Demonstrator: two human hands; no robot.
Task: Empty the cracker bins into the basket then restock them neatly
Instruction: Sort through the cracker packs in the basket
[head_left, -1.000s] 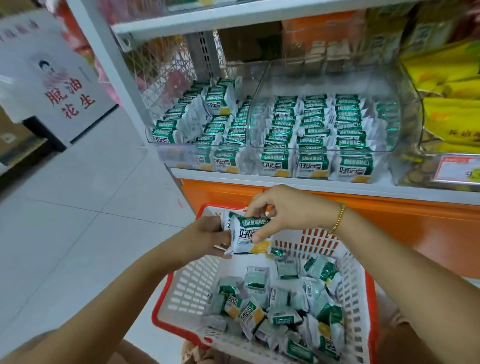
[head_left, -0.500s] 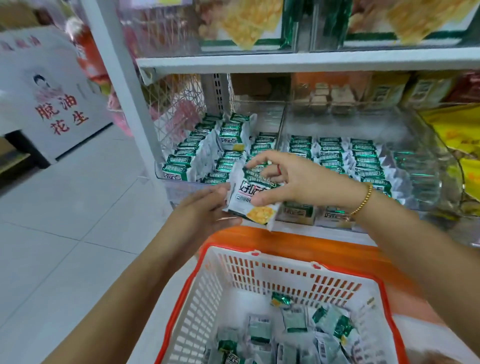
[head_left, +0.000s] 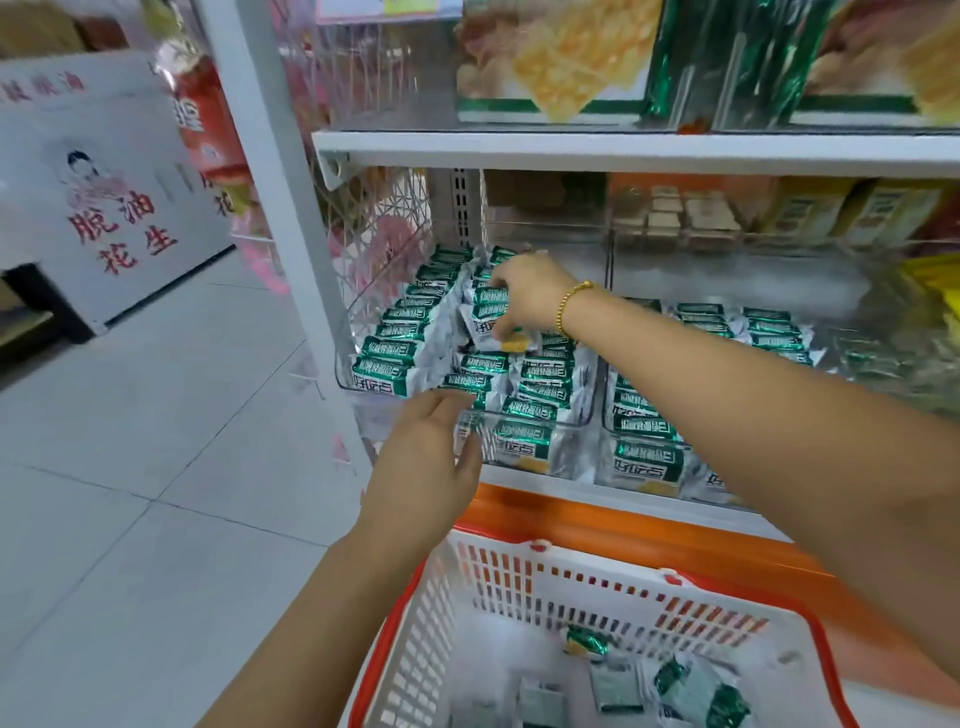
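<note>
Two clear bins fill the head view, and most of the restocking looks done. My right hand (head_left: 524, 296) reaches deep into the left bin (head_left: 371, 415), its fingers curled round one cracker packet (head_left: 485, 325). I hold the packet upright with the printed face forward so that it stands like its neighbours. It sits above the middle row, touching the packets behind it. I judge this to be the moment of seating it.

My left hand (head_left: 431, 452) is flat against the front rim of that bin, fingers (head_left: 452, 402) straight and holding nothing. I take it that they brace the front packets so the row does not topple as I press the new one in.

The right bin (head_left: 737, 280) has full rows at the front and bare plastic towards the back. The basket (head_left: 571, 582) sits below the shelf lip (head_left: 571, 480), just in front of me, with loose packets (head_left: 696, 691) on its floor.

Room is tight here. The shelf above (head_left: 623, 150) caps my reach, and the bin's side walls hem my wrist in. The open gap in the middle row is narrow, so a careless push could knock the neat rows beside it askew. Straight up and back towards me is the free way out.
</note>
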